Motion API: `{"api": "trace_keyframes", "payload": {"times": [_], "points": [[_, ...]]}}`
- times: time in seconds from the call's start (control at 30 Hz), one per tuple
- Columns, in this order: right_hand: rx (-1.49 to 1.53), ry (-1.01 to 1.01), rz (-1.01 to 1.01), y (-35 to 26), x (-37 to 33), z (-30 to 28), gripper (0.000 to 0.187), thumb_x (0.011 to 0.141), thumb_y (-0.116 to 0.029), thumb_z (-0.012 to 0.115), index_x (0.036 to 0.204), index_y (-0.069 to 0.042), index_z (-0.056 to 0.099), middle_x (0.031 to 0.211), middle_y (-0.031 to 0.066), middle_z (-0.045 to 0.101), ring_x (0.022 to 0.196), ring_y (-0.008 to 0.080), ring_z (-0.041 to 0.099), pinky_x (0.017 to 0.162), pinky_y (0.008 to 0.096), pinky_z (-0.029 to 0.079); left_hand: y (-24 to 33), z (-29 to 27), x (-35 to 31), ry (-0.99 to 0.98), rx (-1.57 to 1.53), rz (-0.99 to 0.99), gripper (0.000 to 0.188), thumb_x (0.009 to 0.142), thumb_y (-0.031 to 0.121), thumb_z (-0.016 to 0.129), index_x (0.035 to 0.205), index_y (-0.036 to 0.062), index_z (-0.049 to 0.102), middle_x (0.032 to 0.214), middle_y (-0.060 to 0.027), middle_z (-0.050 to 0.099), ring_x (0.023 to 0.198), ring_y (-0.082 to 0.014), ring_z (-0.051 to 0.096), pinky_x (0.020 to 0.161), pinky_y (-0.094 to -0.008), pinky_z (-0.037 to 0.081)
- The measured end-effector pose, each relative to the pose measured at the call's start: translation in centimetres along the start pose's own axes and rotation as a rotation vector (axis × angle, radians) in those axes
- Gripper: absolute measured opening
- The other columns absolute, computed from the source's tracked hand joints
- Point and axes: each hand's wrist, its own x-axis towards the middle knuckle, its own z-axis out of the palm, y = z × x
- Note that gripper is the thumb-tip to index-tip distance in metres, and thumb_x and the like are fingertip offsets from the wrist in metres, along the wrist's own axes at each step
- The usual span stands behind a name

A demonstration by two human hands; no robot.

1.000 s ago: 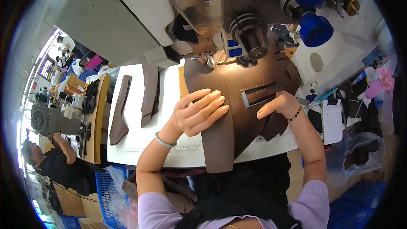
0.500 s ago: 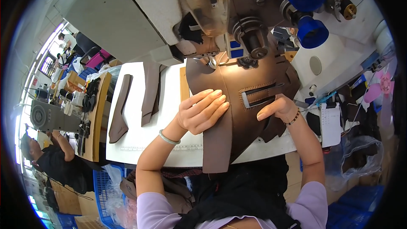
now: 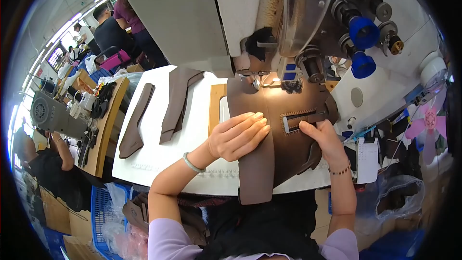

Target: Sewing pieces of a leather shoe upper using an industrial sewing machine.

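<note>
A large brown leather piece point(image 3: 284, 151) lies under the head of a sewing machine point(image 3: 250, 62), its far part lit by the machine's lamp. A stitched rectangular slot point(image 3: 288, 125) is cut in it, and a vertical seam runs near its middle. My left hand point(image 3: 240, 137) rests on its left part with fingers stretched and side by side. My right hand point(image 3: 325, 139) grips the right part by the slot, thumb on top and the other fingers hidden underneath. A long brown flap point(image 3: 256, 183) hangs toward me over the table's front edge.
Left on the white table point(image 3: 192, 139) lie a narrow brown strip point(image 3: 137, 120) and several overlapping strips point(image 3: 175, 103). Blue knobs point(image 3: 363, 33) jut from the machine. A blue basket point(image 3: 100, 216) stands below left. At the left, a co-worker point(image 3: 55, 178) works at another machine.
The view has turned, so the machine sits farther right and lower, and more people show at upper left. My right thumb now lies closer to the slot. Both hands stay on the leather.
</note>
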Motion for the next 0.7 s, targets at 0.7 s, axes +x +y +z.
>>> {"api": "trace_keyframes", "payload": {"times": [0.7], "points": [[-0.111, 0.186, -0.211, 0.7, -1.3, 2.6, 0.02, 0.089, -0.014, 0.065, 0.097, 0.004, 0.066, 0.088, 0.0037, 0.068, 0.075, 0.0062, 0.058, 0.067, 0.0205, 0.047, -1.3, -0.6, 0.3, -0.007, -0.146, -0.113, 0.017, 0.076, 0.006, 0.062, 0.09, 0.0003, 0.068, 0.092, -0.0097, 0.068, 0.086, -0.0223, 0.067, 0.076, -0.0317, 0.058]]}}
